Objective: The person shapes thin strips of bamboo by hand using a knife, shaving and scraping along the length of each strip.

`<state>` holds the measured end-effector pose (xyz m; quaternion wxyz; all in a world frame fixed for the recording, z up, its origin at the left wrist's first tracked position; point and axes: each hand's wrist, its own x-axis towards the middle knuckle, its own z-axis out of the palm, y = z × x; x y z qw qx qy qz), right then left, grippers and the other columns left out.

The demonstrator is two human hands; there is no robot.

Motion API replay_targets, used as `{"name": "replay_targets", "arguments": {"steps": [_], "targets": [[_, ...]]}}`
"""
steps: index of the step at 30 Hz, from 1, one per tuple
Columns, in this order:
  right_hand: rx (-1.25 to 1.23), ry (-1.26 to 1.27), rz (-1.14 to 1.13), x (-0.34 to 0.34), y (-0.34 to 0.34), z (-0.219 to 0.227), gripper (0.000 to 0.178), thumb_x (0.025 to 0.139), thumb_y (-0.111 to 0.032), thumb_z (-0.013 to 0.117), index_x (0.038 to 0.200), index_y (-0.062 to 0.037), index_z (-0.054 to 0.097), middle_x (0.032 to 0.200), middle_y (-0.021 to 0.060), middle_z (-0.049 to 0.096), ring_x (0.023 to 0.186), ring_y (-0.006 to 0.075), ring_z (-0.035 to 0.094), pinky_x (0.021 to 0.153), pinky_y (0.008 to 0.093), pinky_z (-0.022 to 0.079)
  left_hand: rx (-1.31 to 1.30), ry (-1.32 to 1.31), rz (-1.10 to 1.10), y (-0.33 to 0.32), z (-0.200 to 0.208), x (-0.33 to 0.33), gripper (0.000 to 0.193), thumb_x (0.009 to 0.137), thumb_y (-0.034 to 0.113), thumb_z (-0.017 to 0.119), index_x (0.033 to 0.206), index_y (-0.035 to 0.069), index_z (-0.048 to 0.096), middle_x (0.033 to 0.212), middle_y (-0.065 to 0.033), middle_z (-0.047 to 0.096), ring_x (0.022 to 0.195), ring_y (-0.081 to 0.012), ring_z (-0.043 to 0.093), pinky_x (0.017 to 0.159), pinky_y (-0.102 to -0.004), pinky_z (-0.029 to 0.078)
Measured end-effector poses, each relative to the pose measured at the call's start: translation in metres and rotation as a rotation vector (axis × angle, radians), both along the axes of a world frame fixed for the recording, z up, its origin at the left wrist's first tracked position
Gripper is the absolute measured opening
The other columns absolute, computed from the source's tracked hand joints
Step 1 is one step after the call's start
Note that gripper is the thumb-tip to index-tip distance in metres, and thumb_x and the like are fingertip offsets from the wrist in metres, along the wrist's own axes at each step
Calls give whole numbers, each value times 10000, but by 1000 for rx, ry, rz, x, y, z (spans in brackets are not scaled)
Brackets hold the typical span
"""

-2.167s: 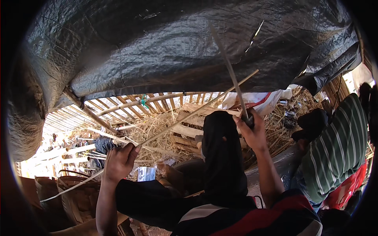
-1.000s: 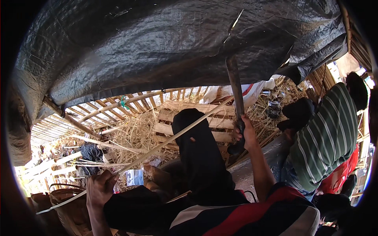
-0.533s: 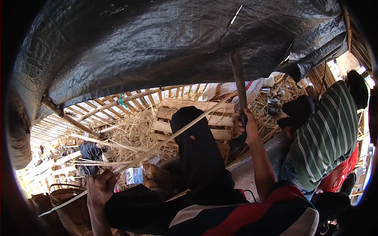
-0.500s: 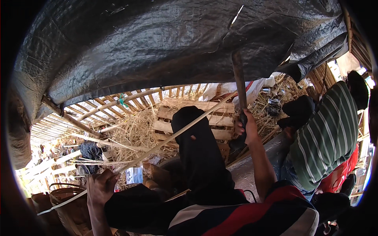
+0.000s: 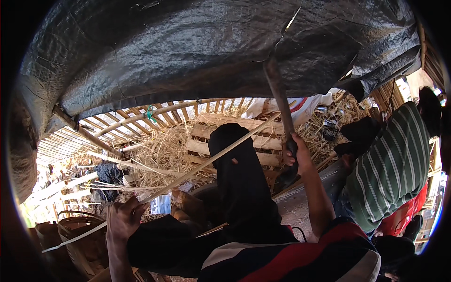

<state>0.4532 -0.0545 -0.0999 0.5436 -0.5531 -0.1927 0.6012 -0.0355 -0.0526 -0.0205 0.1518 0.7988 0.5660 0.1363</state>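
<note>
A long, pale bamboo strip [image 5: 183, 176] slants up from lower left, crossing in front of my dark-trousered knee [image 5: 232, 141]. Closed around its lower part is my left hand [image 5: 123, 221], with a thin tail of the strip hanging out past it. My right hand [image 5: 299, 154] grips the dark handle of a machete [image 5: 278, 94]. The blade points upward and leans left, in front of the black tarp. The strip's upper end lies close to the blade; whether they touch, I cannot tell.
A black tarp [image 5: 178, 61] hangs low overhead. Behind my knee is a slatted wooden panel [image 5: 202, 133] amid straw and shavings [image 5: 164, 141]. Woven baskets [image 5: 80, 225] stand at lower left. A person in a striped green shirt [image 5: 390, 164] sits close on my right.
The machete blade has tilted further left, toward the bamboo strip. My left hand still holds the strip in nearly the same place; the whole view has shifted slightly.
</note>
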Motion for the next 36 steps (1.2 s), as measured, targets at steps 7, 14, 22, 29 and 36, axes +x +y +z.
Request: {"name": "replay_targets", "arguments": {"steps": [7, 14, 22, 29, 36], "targets": [[-92, 1, 39, -17, -7, 6, 300, 912, -415, 465, 886, -116, 474, 528, -1, 399, 354, 98, 348, 360, 252, 298, 15, 30, -24, 0, 0, 3, 281, 779, 151, 703, 635, 36, 490, 515, -147, 524, 466, -337, 543, 414, -396, 375], [-105, -2, 129, -35, -17, 0, 310, 910, -419, 475, 898, -109, 470, 528, 8, 405, 350, 98, 344, 355, 252, 300, -46, 5, -6, 5, 4, 18, 232, 799, 177, 691, 658, 60, 547, 508, -123, 545, 430, -322, 534, 403, -395, 383], [11, 63, -52, -27, -11, -3, 318, 921, -424, 453, 868, -110, 466, 531, 2, 411, 344, 86, 346, 345, 248, 304, 16, 50, -33, 3, -5, 24, 264, 803, 219, 690, 653, 66, 537, 516, -123, 554, 449, -330, 550, 409, -398, 390], [-105, -6, 158, -45, -12, 16, 321, 913, -424, 466, 844, -110, 460, 532, -3, 413, 347, 90, 360, 346, 258, 315, 50, 70, -23, -1, -5, 24, 310, 807, 234, 690, 620, 65, 508, 476, -131, 499, 444, -350, 524, 406, -418, 379], [-119, -68, 266, -61, -19, 26, 288, 918, -387, 470, 870, -103, 464, 523, 6, 419, 354, 93, 363, 351, 259, 316, 37, 57, 23, 1, -2, 37, 323, 813, 264, 682, 614, 74, 513, 455, -120, 484, 431, -342, 518, 407, -422, 384]]}}
